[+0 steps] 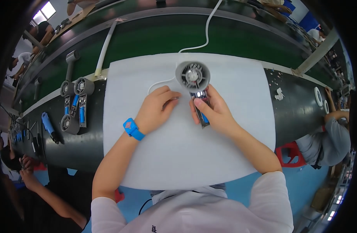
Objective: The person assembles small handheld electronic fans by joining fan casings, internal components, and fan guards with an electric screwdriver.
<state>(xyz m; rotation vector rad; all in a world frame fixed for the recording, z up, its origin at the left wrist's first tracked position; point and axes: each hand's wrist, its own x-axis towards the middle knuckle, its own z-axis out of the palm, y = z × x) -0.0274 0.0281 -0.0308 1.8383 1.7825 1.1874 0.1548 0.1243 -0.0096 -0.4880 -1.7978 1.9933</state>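
My right hand (215,110) grips a grey handheld fan (193,76) by its handle. The round head points up toward me, its blades showing behind a spoked ring. Along the opened handle, a circuit board and a blue battery (204,118) are visible beside my thumb. My left hand (155,108), just left of the handle, has its fingers pinched together. A small metallic tip peeks out at those fingertips. A white cable (162,82) runs behind this hand; whether it joins the tip I cannot tell. A blue strap (133,129) circles my left wrist.
A white mat (182,155) covers the bench before me. Several grey fans (84,86) with opened handles lie to the left, near a blue electric screwdriver (49,124). On the right are crumpled tissue (279,94) and white rings (318,96). Other people sit on both sides.
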